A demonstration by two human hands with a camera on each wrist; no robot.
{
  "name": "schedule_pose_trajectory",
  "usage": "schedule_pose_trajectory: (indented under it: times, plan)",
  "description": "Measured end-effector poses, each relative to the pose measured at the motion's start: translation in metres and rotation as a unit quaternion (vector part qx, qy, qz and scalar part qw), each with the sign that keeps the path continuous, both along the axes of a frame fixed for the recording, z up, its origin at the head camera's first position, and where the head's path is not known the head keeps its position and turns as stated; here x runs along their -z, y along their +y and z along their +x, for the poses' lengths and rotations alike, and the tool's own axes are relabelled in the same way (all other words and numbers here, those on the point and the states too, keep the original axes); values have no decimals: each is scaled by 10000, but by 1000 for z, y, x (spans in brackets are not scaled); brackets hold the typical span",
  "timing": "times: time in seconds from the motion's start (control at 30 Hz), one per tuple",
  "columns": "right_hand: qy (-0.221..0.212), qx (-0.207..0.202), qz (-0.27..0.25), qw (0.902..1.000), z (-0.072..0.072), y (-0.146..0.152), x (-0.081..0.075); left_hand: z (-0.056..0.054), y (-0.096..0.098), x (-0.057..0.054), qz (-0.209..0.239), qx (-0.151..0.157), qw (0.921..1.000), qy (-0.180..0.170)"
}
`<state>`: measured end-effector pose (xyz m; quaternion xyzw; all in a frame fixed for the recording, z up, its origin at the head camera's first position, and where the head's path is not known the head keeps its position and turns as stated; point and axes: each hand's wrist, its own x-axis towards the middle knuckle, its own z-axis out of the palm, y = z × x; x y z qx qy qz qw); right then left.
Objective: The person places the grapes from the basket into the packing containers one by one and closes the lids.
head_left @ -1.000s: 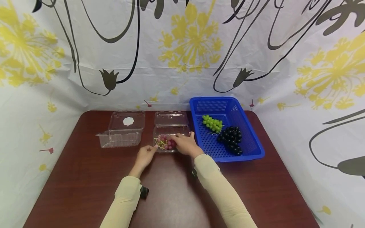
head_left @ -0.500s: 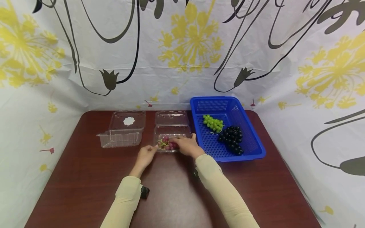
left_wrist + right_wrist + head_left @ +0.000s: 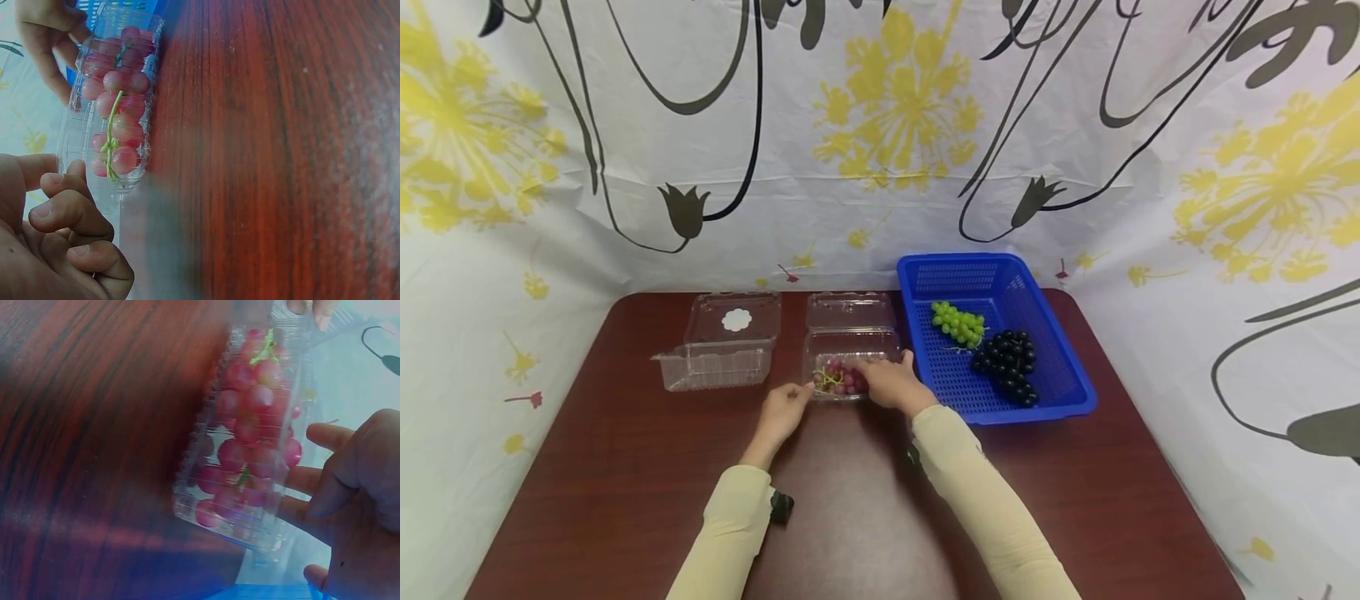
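Note:
A bunch of red grapes with a green stem lies inside an open clear plastic clamshell box. My left hand pinches the box's near left corner between thumb and index finger, the other fingers curled below, as the left wrist view shows. Over the box's right side, my right hand reaches in with its fingers fairly straight, their tips at the grapes. From the head view, that hand covers the right end of the bunch. Through the front wall, the grapes fill most of the box's length.
To the right stands a blue plastic basket with green grapes and black grapes inside. Another open clear clamshell box, with a white sticker on its lid, sits at left. The brown table meets a patterned cloth behind.
My right fingers have shifted slightly over the grapes, and the bunch has settled a little to the right in the box. My left hand stays at the corner.

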<state>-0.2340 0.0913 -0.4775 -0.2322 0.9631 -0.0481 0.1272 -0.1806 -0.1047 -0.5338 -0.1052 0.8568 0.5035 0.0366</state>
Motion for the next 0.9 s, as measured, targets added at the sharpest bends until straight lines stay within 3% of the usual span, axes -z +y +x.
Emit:
schedule_pose_trajectory:
  times: [0.27,0.6,0.77,0.9]
  plan:
    - [580,-10,-32,9983,-3,-2,-24,0,-1,-2,10,-16,10000,-8]
    - [758,251,-391,9960,-18,12,-61,1,2,-1,36,1,9999,-95]
    - [986,595,-603,9915,-28,30,-73,0,2,-1,56,-44,9999,-123]
    - [923,1119,-922,9851,-35,50,-78,0,1,-1,11,-38,9999,-97]
